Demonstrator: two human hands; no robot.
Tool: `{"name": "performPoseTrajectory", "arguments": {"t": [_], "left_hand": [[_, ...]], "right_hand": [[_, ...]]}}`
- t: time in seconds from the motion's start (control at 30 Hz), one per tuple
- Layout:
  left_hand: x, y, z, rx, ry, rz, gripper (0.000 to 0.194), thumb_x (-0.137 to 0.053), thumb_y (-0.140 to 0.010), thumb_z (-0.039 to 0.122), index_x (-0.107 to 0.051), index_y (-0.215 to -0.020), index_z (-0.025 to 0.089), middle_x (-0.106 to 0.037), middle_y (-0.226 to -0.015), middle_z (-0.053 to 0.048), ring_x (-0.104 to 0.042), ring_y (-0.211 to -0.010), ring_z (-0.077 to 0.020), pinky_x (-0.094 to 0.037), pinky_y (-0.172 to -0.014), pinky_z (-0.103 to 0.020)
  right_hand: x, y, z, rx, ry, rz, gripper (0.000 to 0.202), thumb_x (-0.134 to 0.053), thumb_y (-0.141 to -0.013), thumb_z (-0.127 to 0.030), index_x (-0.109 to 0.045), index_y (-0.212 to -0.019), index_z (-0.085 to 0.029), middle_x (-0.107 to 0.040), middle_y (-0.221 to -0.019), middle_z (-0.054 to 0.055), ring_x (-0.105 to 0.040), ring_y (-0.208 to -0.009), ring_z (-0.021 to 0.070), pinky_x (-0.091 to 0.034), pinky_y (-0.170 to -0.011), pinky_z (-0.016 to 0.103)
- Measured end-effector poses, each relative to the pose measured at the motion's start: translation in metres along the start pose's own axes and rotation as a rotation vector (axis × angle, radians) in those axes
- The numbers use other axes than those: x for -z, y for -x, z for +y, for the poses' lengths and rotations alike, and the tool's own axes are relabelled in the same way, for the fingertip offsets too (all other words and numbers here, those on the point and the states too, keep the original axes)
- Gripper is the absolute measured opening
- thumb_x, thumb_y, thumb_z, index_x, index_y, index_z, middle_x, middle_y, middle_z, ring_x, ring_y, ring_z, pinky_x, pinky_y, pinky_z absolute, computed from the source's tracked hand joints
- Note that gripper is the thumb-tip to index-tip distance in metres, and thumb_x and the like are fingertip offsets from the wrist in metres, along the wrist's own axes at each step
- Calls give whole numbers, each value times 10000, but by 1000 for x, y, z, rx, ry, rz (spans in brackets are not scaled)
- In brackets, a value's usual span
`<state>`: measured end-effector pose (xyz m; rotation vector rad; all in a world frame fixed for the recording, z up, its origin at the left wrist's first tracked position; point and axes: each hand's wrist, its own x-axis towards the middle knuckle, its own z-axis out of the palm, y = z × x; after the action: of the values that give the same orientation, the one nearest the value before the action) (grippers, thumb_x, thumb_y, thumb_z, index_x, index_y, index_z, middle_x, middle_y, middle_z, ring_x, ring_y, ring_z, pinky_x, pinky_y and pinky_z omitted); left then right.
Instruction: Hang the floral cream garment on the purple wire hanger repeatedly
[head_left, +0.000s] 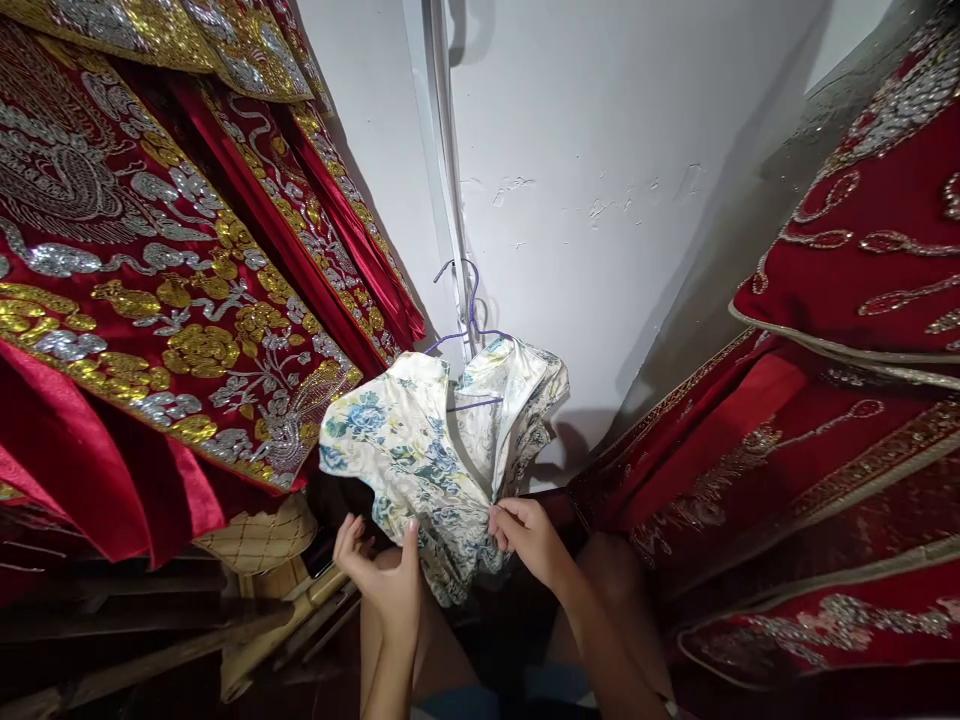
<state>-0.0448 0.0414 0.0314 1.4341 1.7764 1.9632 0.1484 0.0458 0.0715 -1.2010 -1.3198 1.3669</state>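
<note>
A cream short-sleeved top (pixel 420 440) with blue and green flowers hangs on a thin purple hanger (pixel 475 300) in front of me. Its front is parted, showing the patterned inside. My right hand (pixel 529 540) pinches the front edge of the top at the bottom of the opening. Beside the lower left side of the top is my left hand (pixel 382 575), thumb raised and apart from the bent fingers. The thumb tip overlaps the cloth; whether it touches, I cannot tell.
Red garments (pixel 202 330) with gold and silver sequins hang on the left. More red beaded garments (pixel 847 250) fill the right side. A pale wall (pixel 600 130) with a metal upright (pixel 442 150) stands behind the top. A wooden frame (pixel 270 640) is at lower left.
</note>
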Motion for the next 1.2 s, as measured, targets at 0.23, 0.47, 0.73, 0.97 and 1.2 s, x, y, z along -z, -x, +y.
{"name": "performPoseTrajectory", "arguments": {"t": [0.23, 0.47, 0.73, 0.97, 1.2], "left_hand": [[-41, 18, 35, -251, 101, -557, 59, -552, -906, 171, -533, -952, 204, -550, -852, -18, -570, -797, -171, -473, -735, -286], [-53, -5, 52, -308, -9, -914, 185, -477, -915, 132, -441, -751, 208, -477, -773, -10, -505, -714, -163, -393, -655, -255], [-51, -64, 94, -395, -284, -1151, 71, -603, -837, 138, -614, -803, 199, -628, -828, -48, -604, -748, -207, -421, -661, -291], [-64, -149, 160, -604, 77, -611, 188, -532, -973, 280, -674, -1048, 182, -687, -919, -47, -623, -808, -169, -474, -768, -281], [-69, -169, 152, -445, 188, -227, 167, -536, -961, 272, -638, -894, 158, -638, -855, -26, -596, -831, -154, -458, -780, -265]], "right_hand": [[6, -5, -20, -26, -39, -190, 267, -567, -888, -289, -672, -680, -156, -600, -478, -9, -476, -431, 100, -319, -453, 225], [40, -62, -122, 124, -268, 81, 298, -675, -846, -396, -679, -695, -138, -588, -509, -11, -388, -388, 62, -245, -366, 212], [17, -78, -166, 297, -261, 85, 319, -642, -849, -446, -656, -744, -145, -577, -485, -30, -399, -375, 52, -276, -376, 179], [22, -65, -161, 372, -112, 108, 302, -575, -867, -421, -638, -722, -164, -510, -447, -52, -406, -407, 82, -318, -438, 210], [14, -75, -121, 355, 232, 205, 320, -536, -880, -359, -578, -613, -189, -349, -459, -69, -275, -432, 92, -180, -454, 265]]}}
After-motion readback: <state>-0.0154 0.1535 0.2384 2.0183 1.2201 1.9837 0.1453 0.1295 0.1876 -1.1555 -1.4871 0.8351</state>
